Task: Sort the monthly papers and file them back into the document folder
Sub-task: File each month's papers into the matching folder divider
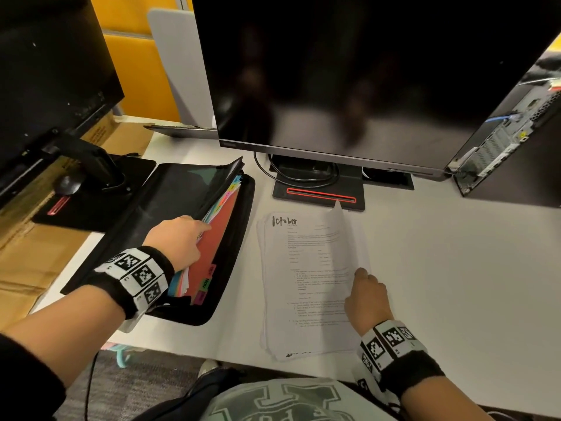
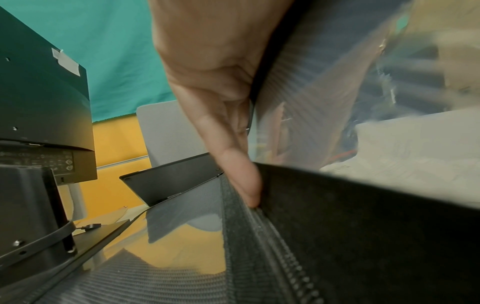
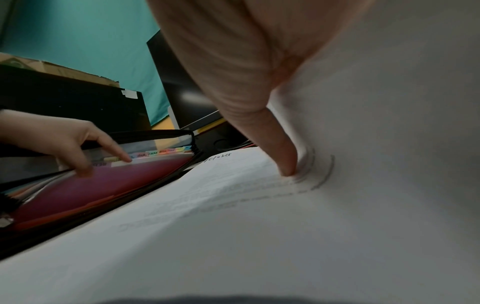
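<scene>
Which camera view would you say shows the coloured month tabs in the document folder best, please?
The right wrist view: the tabs stand in a row along the dividers of the folder, facing the lens, where the left hand parts them. The head view shows the tabs steeply from above, small. The left wrist view shows only blur there.

The left hand [image 1: 179, 241] reaches in among the coloured dividers [image 1: 218, 238] of the black document folder [image 1: 233, 268], so its fingertips are hidden in the head view, and most tab labels are too small or blurred to read. On the stack of papers [image 1: 306, 284], the body print is too fine to make out under the heading, and the right hand [image 1: 365, 296] covers the sheets' right edge where it lifts one. The left wrist view blurs everything right of the thumb [image 2: 233, 164].
</scene>
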Motion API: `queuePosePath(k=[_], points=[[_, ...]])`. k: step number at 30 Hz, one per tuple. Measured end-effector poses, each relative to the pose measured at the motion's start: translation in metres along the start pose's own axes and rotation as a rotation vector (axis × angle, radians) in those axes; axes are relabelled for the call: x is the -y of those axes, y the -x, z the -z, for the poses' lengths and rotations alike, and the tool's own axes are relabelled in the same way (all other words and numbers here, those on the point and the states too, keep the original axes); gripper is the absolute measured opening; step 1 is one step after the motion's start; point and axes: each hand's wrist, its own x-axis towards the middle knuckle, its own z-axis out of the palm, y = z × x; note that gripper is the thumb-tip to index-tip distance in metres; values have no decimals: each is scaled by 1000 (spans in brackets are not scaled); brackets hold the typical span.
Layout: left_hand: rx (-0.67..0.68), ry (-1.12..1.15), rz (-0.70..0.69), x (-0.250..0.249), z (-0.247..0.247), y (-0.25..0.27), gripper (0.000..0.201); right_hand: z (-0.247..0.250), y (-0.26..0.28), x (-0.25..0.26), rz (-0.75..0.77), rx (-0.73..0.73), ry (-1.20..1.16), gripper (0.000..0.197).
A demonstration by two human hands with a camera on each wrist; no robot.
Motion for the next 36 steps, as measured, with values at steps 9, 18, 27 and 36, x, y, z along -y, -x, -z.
queuePosePath(k=[9,18,27,36], points=[[2,-19,-8,-1,0,-1,57,30,-23,2,-101,124,16,66],[8,-35,-6,-4,0,-1,57,45,-53,19,-138,102,34,80],[4,-16,8,-4,-1,-1,56,43,-58,19,-238,128,-261,75],[5,12,7,-2,1,0,57,28,-41,-20,-123,122,-587,34]])
